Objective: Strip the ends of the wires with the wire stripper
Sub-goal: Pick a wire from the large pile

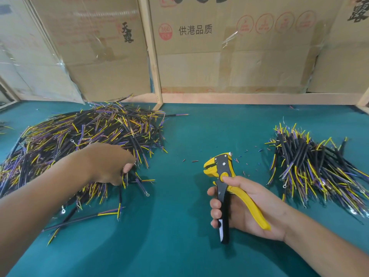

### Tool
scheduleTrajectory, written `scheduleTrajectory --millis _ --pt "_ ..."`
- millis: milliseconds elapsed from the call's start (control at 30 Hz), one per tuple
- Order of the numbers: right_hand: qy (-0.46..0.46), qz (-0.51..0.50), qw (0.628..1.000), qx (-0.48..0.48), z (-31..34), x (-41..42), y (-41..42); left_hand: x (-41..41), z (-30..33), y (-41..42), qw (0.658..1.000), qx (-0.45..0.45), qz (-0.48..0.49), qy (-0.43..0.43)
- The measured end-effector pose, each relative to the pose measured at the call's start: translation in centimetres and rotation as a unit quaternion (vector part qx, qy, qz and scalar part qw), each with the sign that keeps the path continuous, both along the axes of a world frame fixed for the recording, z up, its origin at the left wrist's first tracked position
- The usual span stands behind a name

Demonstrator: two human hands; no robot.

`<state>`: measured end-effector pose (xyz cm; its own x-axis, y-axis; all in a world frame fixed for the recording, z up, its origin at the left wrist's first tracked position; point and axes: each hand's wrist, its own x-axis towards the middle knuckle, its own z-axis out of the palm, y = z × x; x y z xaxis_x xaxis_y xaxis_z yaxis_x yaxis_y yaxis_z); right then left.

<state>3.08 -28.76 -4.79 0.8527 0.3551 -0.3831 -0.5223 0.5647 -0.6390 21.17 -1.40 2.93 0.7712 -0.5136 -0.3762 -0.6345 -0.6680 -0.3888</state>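
A big heap of black cables with yellow and purple wire ends lies on the left of the green table. My left hand reaches into its near edge, fingers curled down among the wires and pinching one there. My right hand holds the yellow and black wire stripper upright by its handles, jaws pointing away from me with nothing in them. A smaller heap of the same cables lies on the right.
Small bits of cut insulation are scattered on the green mat beyond the stripper. A few loose cables lie near my left forearm. Cardboard boxes and a wooden frame close off the back of the table.
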Motion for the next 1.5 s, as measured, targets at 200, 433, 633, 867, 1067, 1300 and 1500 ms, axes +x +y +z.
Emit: scheduleTrajectory --millis 200,433,633,867,1067,1300,1500 --pt "0.001 -0.001 1.000 0.004 0.0 -0.1 0.1 0.0 -1.3 -0.2 1.000 -0.005 0.014 -0.009" --pt "0.003 -0.002 1.000 0.000 -0.2 0.1 -0.1 0.1 -1.4 -0.2 0.986 -0.166 -0.007 -0.014" --pt "-0.001 0.007 1.000 0.010 -0.4 0.1 -0.2 -0.2 -1.0 -0.8 0.997 -0.044 -0.061 -0.002" --pt "0.005 0.001 1.000 0.007 -0.3 0.0 -0.2 -1.0 -1.8 -1.7 0.978 0.053 -0.175 -0.102" --pt "0.008 -0.001 1.000 0.002 -0.2 0.0 -0.1 -0.6 -2.1 -1.2 0.967 -0.081 -0.213 -0.112" --pt "0.010 -0.003 1.000 0.007 -0.1 0.1 -0.1 -1.4 -2.0 -3.4 0.860 -0.499 -0.108 -0.012" --pt "0.007 -0.009 1.000 0.012 0.0 0.0 0.0 -3.2 -0.8 -7.9 0.633 -0.714 0.045 0.295"
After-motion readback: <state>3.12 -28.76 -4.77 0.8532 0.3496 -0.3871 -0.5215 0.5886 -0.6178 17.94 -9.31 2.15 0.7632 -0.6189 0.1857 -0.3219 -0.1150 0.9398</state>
